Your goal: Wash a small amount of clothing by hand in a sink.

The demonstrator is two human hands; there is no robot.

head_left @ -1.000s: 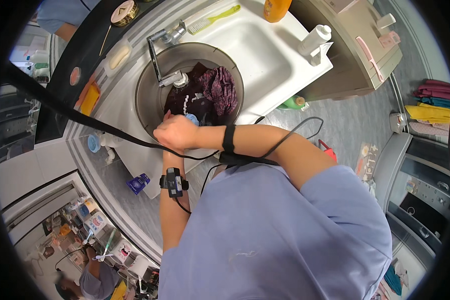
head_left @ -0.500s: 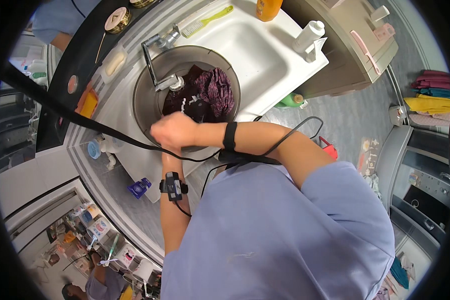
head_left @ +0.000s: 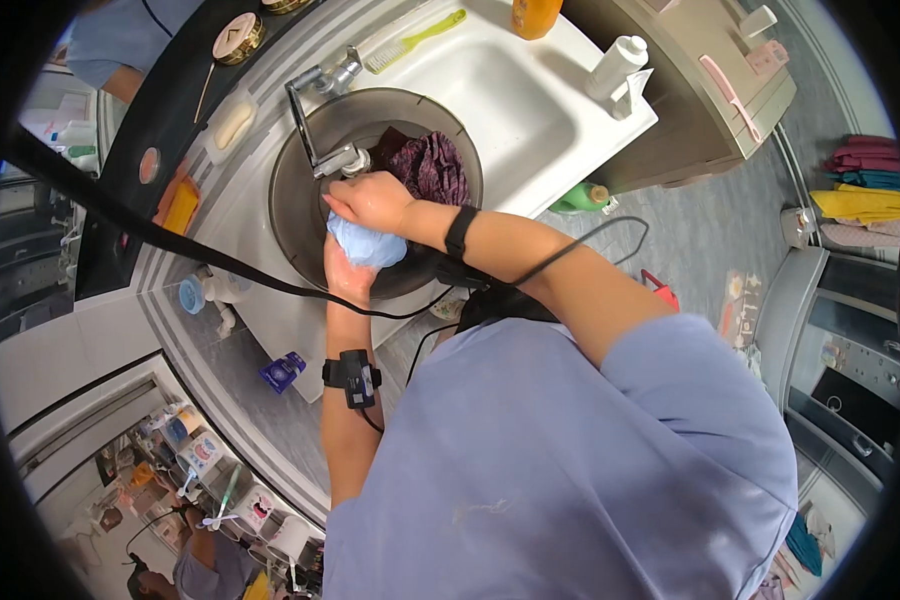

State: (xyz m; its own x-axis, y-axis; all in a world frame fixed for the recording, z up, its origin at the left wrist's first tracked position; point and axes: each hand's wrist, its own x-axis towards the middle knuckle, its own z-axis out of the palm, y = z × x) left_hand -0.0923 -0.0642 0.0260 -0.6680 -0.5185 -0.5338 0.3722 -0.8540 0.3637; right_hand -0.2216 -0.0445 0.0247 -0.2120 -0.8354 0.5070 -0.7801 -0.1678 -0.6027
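Item 1: light blue cloth [head_left: 372,246], bunched; hanging within the rim of the round grey basin [head_left: 288,205], being worked between both hands. 
Item 2: left hand [head_left: 351,277], supporting the cloth from below and seemingly gripping it; the fingers are mostly hiding beneath it. 
Item 3: right hand [head_left: 373,200], curling nearly closed against the cloth's upper edge; whether it is pinching fabric, cannot tell. 
Item 4: purple-black patterned cloth [head_left: 436,168], crumpled; lying in the basin beyond the right hand, untouched. 
Item 5: tap [head_left: 341,162], its spout reaching over the basin; whether water is running, cannot tell. 
Progress: hand-working of the blue cloth appears to be going on, not finished. The patterned cloth is probably awaiting handling, though nothing visible is confirming whether it is already done.
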